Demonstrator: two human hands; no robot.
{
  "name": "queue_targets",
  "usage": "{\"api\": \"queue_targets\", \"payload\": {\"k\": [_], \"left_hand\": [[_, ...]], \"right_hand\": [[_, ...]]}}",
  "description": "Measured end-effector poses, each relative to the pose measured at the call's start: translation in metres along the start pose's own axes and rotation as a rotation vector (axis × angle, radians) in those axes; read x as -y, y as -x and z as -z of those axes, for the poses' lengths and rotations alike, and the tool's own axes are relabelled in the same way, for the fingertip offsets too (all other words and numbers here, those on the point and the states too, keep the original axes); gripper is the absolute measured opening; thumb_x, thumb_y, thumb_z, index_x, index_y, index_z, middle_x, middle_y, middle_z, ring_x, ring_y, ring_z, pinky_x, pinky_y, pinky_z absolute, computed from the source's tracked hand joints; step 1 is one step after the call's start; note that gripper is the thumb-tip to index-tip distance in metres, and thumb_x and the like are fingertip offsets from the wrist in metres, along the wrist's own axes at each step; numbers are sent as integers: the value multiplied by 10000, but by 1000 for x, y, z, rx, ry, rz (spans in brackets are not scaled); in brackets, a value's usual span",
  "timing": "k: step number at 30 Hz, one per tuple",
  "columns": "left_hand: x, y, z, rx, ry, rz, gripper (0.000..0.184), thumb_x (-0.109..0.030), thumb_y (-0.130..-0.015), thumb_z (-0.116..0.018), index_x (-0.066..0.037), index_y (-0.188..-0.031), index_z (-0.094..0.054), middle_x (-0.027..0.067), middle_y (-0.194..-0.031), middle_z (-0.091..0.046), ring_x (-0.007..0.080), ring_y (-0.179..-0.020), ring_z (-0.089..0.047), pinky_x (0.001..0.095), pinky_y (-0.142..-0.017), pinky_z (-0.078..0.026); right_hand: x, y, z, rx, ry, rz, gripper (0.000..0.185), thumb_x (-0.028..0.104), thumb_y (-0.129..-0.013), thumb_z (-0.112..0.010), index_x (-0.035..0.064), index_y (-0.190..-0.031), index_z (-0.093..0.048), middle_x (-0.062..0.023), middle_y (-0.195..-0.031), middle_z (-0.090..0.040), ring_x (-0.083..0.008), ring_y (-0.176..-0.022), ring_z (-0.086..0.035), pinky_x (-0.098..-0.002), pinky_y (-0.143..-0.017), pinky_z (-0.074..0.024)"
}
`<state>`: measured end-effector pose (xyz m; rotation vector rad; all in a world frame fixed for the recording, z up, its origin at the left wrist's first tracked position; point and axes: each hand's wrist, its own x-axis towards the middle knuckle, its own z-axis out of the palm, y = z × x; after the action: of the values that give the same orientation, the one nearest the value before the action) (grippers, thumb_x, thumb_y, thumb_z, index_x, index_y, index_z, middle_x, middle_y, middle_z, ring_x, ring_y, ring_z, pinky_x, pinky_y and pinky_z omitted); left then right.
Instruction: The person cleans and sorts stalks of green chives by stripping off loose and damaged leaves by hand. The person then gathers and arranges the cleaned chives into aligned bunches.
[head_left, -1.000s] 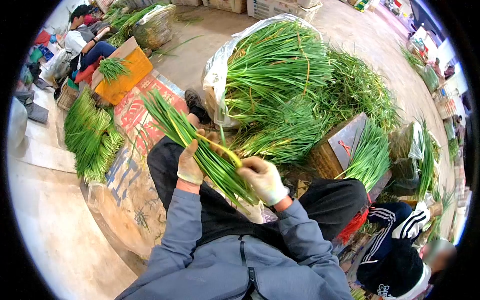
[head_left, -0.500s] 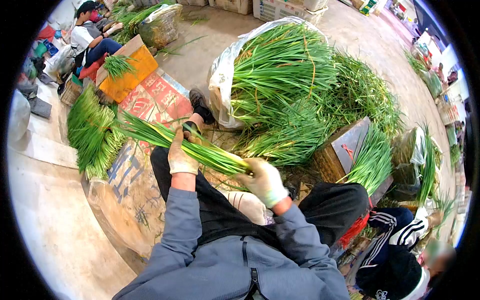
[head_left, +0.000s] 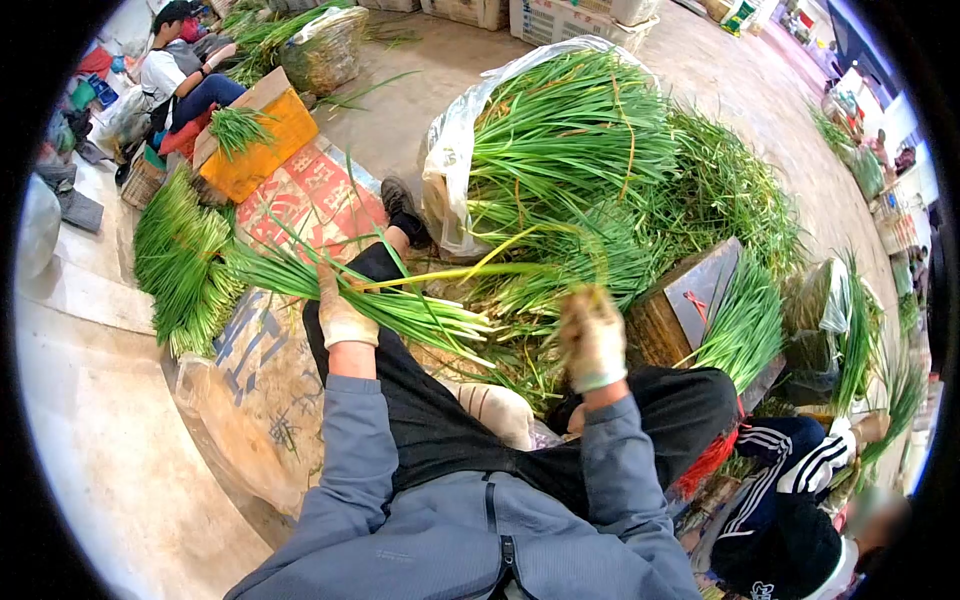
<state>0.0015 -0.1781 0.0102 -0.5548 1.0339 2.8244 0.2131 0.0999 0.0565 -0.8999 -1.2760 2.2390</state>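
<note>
My left hand, in a pale work glove, is closed around a bunch of garlic chives above my lap. Their green leaves point left and the white stem ends fan out to the right. Held up on the right, my gloved right hand is blurred by motion, its fingers closed on some yellowed leaves. These leaves arc from the bunch across to that hand. Beyond both hands stands a large upright mass of chives in a clear plastic bag.
Loose chive leaves are heaped beyond the bag. A wooden block with chives leaning on it stands right. Stacked chives lie left near an orange box. Co-workers sit at upper left and lower right.
My right hand has left the stem ends and moved right and slightly up, drawing yellowed leaves out of the bunch. The stem ends have spread apart; my left hand keeps its hold.
</note>
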Motion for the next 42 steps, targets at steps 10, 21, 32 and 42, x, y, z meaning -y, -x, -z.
{"api": "queue_targets", "payload": {"k": [10,21,32,42], "left_hand": [[-17,17,-15,71,95,18,246,-360,-1011,-585,-122,-1073,-597,-15,-657,-506,138,-561,-489,322,-592,-457],[4,46,-24,84,-37,81,266,-298,-957,-693,-87,-1102,-623,-16,-700,-547,154,-552,-517,346,-591,-475],[-34,15,4,278,177,32,187,-346,-989,-650,-165,-1015,-611,-78,-659,-465,86,-514,-445,275,-574,-416],[-25,28,-11,142,72,-10,232,-352,-982,-658,-140,-1062,-608,-48,-712,-576,118,-562,-531,318,-614,-464]], "right_hand": [[30,-83,83,-314,1424,504,757,321,-831,-787,-47,-1413,-472,-259,-1324,-609,-370,-1186,-629,-388,-993,-516],[-47,-12,-54,346,408,95,275,285,-933,-642,29,-1023,-682,-128,-989,-621,-250,-918,-592,-387,-854,-497],[-9,-62,66,-329,1433,175,752,370,-863,-739,-14,-1442,-451,-280,-1194,-660,-395,-1093,-662,-417,-949,-528],[-23,0,-24,289,1037,874,122,110,-821,-759,70,-932,-728,-120,-820,-687,-304,-814,-690,-359,-723,-548]]}}
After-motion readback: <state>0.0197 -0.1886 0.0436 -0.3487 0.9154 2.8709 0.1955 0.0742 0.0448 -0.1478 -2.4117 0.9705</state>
